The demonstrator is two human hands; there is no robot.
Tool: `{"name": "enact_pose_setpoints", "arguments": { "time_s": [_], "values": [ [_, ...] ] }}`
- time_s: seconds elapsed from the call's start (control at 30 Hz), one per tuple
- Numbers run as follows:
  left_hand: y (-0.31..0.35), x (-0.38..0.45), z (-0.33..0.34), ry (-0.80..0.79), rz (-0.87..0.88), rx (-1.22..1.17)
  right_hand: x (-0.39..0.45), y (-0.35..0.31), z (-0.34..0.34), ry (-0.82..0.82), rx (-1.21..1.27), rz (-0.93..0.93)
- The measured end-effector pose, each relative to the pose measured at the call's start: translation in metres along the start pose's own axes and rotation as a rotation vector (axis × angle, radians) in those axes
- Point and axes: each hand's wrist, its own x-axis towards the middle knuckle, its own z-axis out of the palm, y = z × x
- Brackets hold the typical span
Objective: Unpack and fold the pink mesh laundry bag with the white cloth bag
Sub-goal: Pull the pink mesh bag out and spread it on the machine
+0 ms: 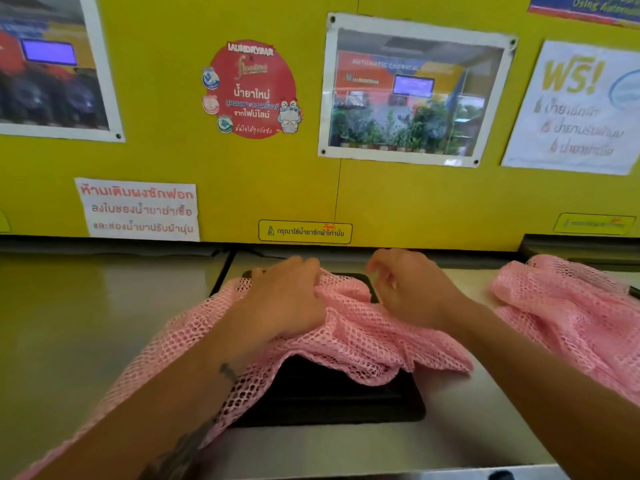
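A yellow wall (242, 188) hung with posters and stickers runs behind a grey metal bench (104, 323), apparently the top of a row of laundry machines, with a black lid (332, 400) set into it. That lid serves as the landmark here. The pink mesh bag (363, 337) lies crumpled across the lid's far half and spills off its left edge toward the viewer, under the left forearm. More pink mesh (571, 306) sits heaped well to the right of the lid; whether it is a second bag or part of the same one cannot be told. No white cloth bag is visible.

The left hand (287, 299) rests on the mesh at the lid's far left, its fingers (308, 282) curled shut around a bunch of netting. The right hand (412, 289) hovers just over the mesh at the lid's far right, fingers (381, 268) loosely bent and apart, holding nothing that can be seen.

The work looks early: the mesh is still rumpled, nothing squared or folded. The main risk is the open weave snagging on fingertips or on the lid's raised edge, dragging the layers askew. With only one hand gripping, a pull could also slide the bag off the smooth bench on the left, where much of it already hangs toward the edge.
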Motion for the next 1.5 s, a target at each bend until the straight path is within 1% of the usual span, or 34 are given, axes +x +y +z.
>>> {"name": "enact_pose_setpoints", "arguments": {
  "time_s": [0.03,0.07,0.1,0.13,0.17,0.23,0.3,0.37,0.4,0.47,0.5,0.53,0.57,0.63,0.67,0.7,0.73,0.8,0.87,0.93,0.97,1.03,1.07,1.1,1.17,1.23,1.27,1.3,1.33,1.37,1.4,1.43,1.47,1.5],
  "values": [
    [-0.004,0.002,0.002,-0.140,0.011,-0.119,-0.005,-0.003,-0.001,-0.108,0.087,-0.035],
    [-0.009,0.007,0.006,-0.280,0.013,-0.174,-0.011,-0.006,-0.003,-0.245,0.133,-0.064],
    [-0.014,0.010,0.009,-0.384,0.000,-0.124,-0.017,-0.005,-0.003,-0.386,0.112,-0.061],
    [-0.019,0.013,0.010,-0.430,-0.024,-0.009,-0.021,-0.003,-0.005,-0.495,0.038,-0.029],
    [-0.025,0.016,0.009,-0.438,-0.072,0.091,-0.024,0.005,-0.006,-0.557,-0.052,0.029],
    [-0.035,0.019,0.000,-0.441,-0.184,0.132,-0.025,0.020,-0.013,-0.605,-0.153,0.185],
    [-0.042,0.019,-0.015,-0.424,-0.260,0.109,-0.023,0.030,-0.019,-0.562,-0.268,0.296],
    [-0.054,0.022,-0.031,-0.302,-0.325,0.093,-0.022,0.031,-0.021,-0.378,-0.487,0.310],
    [-0.057,0.022,-0.037,-0.224,-0.349,0.092,-0.022,0.027,-0.021,-0.281,-0.515,0.281],
    [-0.056,0.021,-0.046,-0.138,-0.341,0.107,-0.022,0.015,-0.022,-0.158,-0.337,0.185],
    [-0.054,0.020,-0.047,-0.128,-0.294,0.107,-0.022,0.007,-0.021,-0.140,-0.210,0.123],
    [-0.049,0.017,-0.048,-0.142,-0.228,0.078,-0.022,-0.002,-0.019,-0.155,-0.098,0.064],
    [-0.045,0.012,-0.046,-0.187,-0.147,0.039,-0.022,-0.006,-0.014,-0.214,-0.020,0.027],
    [-0.035,0.000,-0.036,-0.359,0.000,0.007,-0.021,-0.010,-0.001,-0.408,0.039,0.006],
    [-0.032,-0.005,-0.028,-0.460,0.022,0.017,-0.021,-0.007,0.007,-0.479,0.017,0.014],
    [-0.035,-0.007,-0.019,-0.526,0.011,0.040,-0.020,-0.002,0.012,-0.486,-0.038,0.023],
    [-0.043,-0.007,-0.012,-0.549,-0.023,0.080,-0.019,0.004,0.015,-0.436,-0.102,0.042],
    [-0.067,-0.003,-0.005,-0.513,-0.147,0.152,-0.020,0.015,0.011,-0.327,-0.223,0.101],
    [-0.092,0.002,-0.006,-0.437,-0.261,0.188,-0.024,0.020,0.003,-0.315,-0.286,0.137],
    [-0.101,0.005,-0.012,-0.359,-0.294,0.254,-0.030,0.020,-0.003,-0.294,-0.310,0.130],
    [-0.098,0.007,-0.013,-0.304,-0.269,0.276,-0.034,0.019,-0.006,-0.253,-0.294,0.106],
    [-0.076,0.011,-0.015,-0.225,-0.139,0.247,-0.039,0.014,-0.007,-0.179,-0.178,0.009],
    [-0.061,0.012,-0.014,-0.212,-0.064,0.195,-0.041,0.011,-0.006,-0.193,-0.118,-0.039],
    [-0.047,0.013,-0.010,-0.216,-0.001,0.132,-0.043,0.007,-0.005,-0.239,-0.090,-0.067],
    [-0.022,0.011,0.001,-0.286,0.068,0.047,-0.048,0.000,-0.002,-0.338,-0.109,-0.100],
    [-0.013,0.011,0.012,-0.403,0.083,0.069,-0.052,-0.005,-0.008,-0.399,-0.101,-0.101],
    [-0.013,0.011,0.014,-0.468,0.066,0.105,-0.055,-0.008,-0.017,-0.464,-0.058,-0.086],
    [-0.014,0.011,0.013,-0.530,0.048,0.130,-0.058,-0.012,-0.027,-0.562,0.035,-0.072],
    [-0.016,0.012,0.011,-0.575,0.033,0.125,-0.061,-0.015,-0.036,-0.655,0.196,-0.046],
    [-0.017,0.012,0.006,-0.596,0.026,0.097,-0.063,-0.017,-0.044,-0.700,0.374,-0.007],
    [-0.016,0.011,0.002,-0.590,0.033,0.049,-0.064,-0.016,-0.049,-0.675,0.484,0.028],
    [-0.013,0.009,0.000,-0.554,0.034,0.017,-0.062,-0.010,-0.049,-0.599,0.485,0.061],
    [-0.009,0.005,-0.001,-0.469,0.045,-0.004,-0.057,-0.001,-0.047,-0.488,0.365,0.081],
    [-0.003,0.002,-0.001,-0.361,0.079,-0.003,-0.053,0.007,-0.042,-0.403,0.186,0.090]
  ]
}}
